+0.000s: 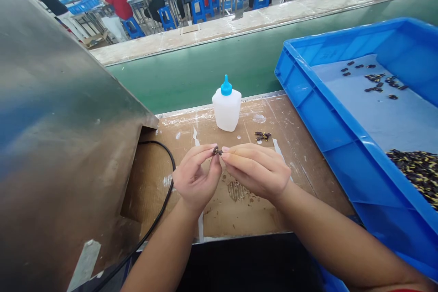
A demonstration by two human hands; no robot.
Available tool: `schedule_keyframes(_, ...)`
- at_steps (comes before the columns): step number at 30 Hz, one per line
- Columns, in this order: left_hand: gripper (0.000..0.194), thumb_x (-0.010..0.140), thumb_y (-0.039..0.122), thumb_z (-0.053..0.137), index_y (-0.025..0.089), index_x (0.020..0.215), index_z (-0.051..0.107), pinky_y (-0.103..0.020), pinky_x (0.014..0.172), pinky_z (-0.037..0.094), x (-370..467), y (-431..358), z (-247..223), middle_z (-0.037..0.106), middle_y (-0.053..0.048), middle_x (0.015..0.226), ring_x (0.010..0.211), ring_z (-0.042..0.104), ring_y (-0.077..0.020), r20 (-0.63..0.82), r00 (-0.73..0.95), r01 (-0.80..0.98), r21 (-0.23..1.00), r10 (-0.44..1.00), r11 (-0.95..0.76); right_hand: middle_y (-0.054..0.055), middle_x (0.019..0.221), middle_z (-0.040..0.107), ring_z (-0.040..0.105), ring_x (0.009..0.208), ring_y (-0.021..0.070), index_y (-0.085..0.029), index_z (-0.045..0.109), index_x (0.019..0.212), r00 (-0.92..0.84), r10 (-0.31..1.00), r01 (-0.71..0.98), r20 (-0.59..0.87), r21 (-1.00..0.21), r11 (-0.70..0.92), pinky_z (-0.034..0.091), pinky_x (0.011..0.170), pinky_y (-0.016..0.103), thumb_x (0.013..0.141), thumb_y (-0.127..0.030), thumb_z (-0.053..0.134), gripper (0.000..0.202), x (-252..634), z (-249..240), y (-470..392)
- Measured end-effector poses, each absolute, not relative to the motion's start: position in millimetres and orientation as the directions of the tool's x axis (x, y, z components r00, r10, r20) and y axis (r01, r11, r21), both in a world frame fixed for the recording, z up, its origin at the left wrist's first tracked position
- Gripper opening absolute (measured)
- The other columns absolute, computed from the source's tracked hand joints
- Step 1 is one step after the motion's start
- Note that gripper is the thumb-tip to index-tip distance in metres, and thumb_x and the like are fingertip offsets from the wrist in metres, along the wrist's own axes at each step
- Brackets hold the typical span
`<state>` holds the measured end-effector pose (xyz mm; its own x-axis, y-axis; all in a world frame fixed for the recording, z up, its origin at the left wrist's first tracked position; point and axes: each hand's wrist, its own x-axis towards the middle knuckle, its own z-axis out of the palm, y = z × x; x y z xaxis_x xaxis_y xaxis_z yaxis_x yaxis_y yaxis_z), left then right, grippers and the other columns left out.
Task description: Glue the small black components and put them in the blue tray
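Between my two hands is a small dark part [215,151] with a bit of yellow on it; its exact kind is too small to make out. My left hand [196,174] pinches its left end between thumb and fingertips. From the other side, my right hand [258,167] grips the right end, fingers pressed together. Just behind them stands a white squeeze bottle [227,110] with a blue nozzle cap, upright. A little pile of similar black-and-yellow parts [262,136] lies beyond my right hand.
On the right, a blue bin [328,137] holds many black-and-yellow parts [415,171]. A metal housing [68,114] rises at left, with a black cable [171,157] beside it. Behind the cardboard-covered bench [236,223] runs a green belt [191,73]. People sit farther off.
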<state>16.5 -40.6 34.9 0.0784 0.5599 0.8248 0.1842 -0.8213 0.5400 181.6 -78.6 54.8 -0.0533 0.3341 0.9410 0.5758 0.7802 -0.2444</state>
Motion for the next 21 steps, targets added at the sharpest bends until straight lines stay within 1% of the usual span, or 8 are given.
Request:
schedule_keyframes(5, 0.033, 0.086, 0.0, 0.077, 0.019, 0.112, 0.079, -0.041, 0.082, 0.068, 16.1, -40.2, 33.4, 0.083, -0.009, 0.108, 0.095, 0.08, -0.0239, 0.828, 0.104, 0.173, 0.531, 0.551, -0.83, 0.006, 0.103, 0.083, 0.082, 0.093, 0.0208, -0.021, 0.071, 0.127, -0.042, 0.333, 0.6, 0.942, -0.243, 0.762, 0.074, 0.083, 0.033, 0.098, -0.007, 0.074, 0.032, 184.1, 54.5, -79.5)
schedule_keyframes(10, 0.031, 0.087, 0.001, 0.075, 0.019, 0.111, 0.079, -0.04, 0.081, 0.067, 16.0, -40.3, 34.9, 0.083, -0.009, 0.109, 0.095, 0.08, -0.0236, 0.83, 0.104, 0.172, 0.528, 0.548, -0.832, 0.008, 0.1, 0.082, 0.081, 0.09, 0.0203, -0.019, 0.072, 0.122, -0.056, 0.33, 0.603, 0.942, -0.231, 0.763, 0.073, 0.08, 0.032, 0.097, -0.007, 0.074, 0.028, 186.0, 54.7, -79.1)
schedule_keyframes(14, 0.026, 0.09, 0.004, 0.073, 0.02, 0.111, 0.079, -0.037, 0.081, 0.067, 15.8, -41.3, 37.4, 0.083, -0.008, 0.107, 0.095, 0.079, -0.0219, 0.829, 0.103, 0.196, 0.524, 0.549, -0.829, 0.008, 0.1, 0.082, 0.081, 0.089, 0.0209, -0.02, 0.073, 0.119, -0.073, 0.346, 0.607, 0.935, -0.234, 0.759, 0.073, 0.079, 0.033, 0.097, -0.008, 0.074, 0.026, 185.9, 54.9, -78.6)
schedule_keyframes(18, 0.017, 0.092, 0.006, 0.072, 0.019, 0.102, 0.079, -0.033, 0.077, 0.066, 15.0, -42.2, 39.2, 0.082, -0.006, 0.098, 0.088, 0.078, -0.0189, 0.808, 0.086, 0.194, 0.56, 0.582, -0.806, 0.007, 0.097, 0.083, 0.081, 0.084, 0.0206, -0.021, 0.073, 0.118, -0.03, 0.372, 0.601, 0.928, -0.28, 0.748, 0.071, 0.074, 0.031, 0.092, -0.002, 0.076, 0.032, 182.5, 55.2, -77.9)
schedule_keyframes(21, 0.014, 0.094, 0.009, 0.071, 0.019, 0.099, 0.079, -0.032, 0.076, 0.065, 14.3, -42.9, 39.8, 0.082, -0.005, 0.095, 0.085, 0.078, -0.0184, 0.799, 0.077, 0.188, 0.576, 0.597, -0.795, 0.007, 0.097, 0.083, 0.081, 0.081, 0.0204, -0.021, 0.074, 0.115, 0.019, 0.398, 0.579, 0.917, -0.335, 0.744, 0.071, 0.071, 0.031, 0.089, 0.0, 0.078, 0.034, 179.6, 55.1, -77.8)
